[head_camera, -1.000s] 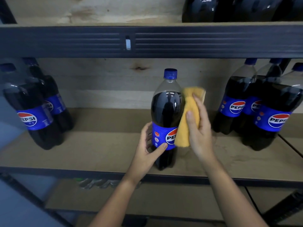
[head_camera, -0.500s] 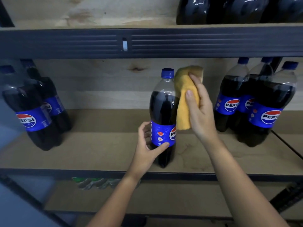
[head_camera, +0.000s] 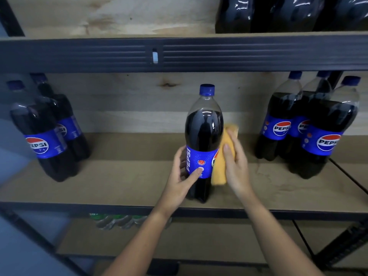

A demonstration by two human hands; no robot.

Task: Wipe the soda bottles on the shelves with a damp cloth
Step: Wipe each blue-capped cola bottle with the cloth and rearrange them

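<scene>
A large Pepsi bottle (head_camera: 203,136) with a blue cap and blue label stands upright near the front of the middle shelf (head_camera: 129,186). My left hand (head_camera: 181,176) grips its lower left side at the label, thumb across the front. My right hand (head_camera: 236,166) holds a yellow cloth (head_camera: 220,168) pressed against the bottle's right side at label height. Part of the cloth is hidden behind the bottle and my fingers.
Two Pepsi bottles (head_camera: 45,136) stand at the shelf's left, three more (head_camera: 310,126) at its right. Wrapped dark bottles (head_camera: 288,14) sit on the upper shelf behind a dark beam (head_camera: 99,54). Green-capped bottles (head_camera: 117,221) lie on the shelf below.
My right hand has slid the cloth down the bottle's right side from near the cap to the label. The bottle has turned slightly under my left hand, its label now showing the word sideways.
</scene>
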